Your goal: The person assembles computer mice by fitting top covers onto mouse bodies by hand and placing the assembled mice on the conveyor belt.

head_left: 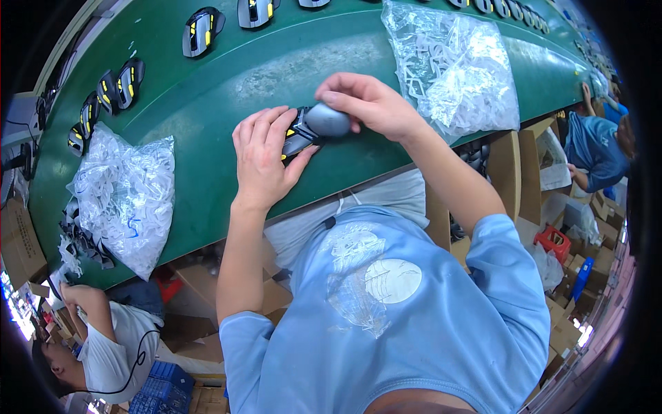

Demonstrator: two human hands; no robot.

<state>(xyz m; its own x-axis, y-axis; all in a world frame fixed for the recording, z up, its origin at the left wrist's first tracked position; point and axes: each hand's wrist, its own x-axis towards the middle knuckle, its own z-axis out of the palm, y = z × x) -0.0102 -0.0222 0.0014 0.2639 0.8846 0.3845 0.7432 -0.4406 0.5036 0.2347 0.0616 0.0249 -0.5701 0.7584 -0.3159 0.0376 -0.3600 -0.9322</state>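
On the green table my left hand (263, 157) is closed around a black and yellow computer mouse (298, 142), fingers over its far side and thumb along the near side. My right hand (378, 105) grips a smooth grey rounded cover (327, 121) between thumb and fingers. The cover is at the mouse's right end and slightly smeared by motion. It overlaps that end in view; whether it is seated there I cannot tell. Part of the mouse is hidden under my left fingers.
Clear bags of white plastic parts lie left (131, 196) and right (458, 72) on the green table (221, 145). Several mice (201, 32) line its far side. Cardboard boxes (505, 172) stand below the near edge. Co-workers sit left (114, 345) and right (596, 152).
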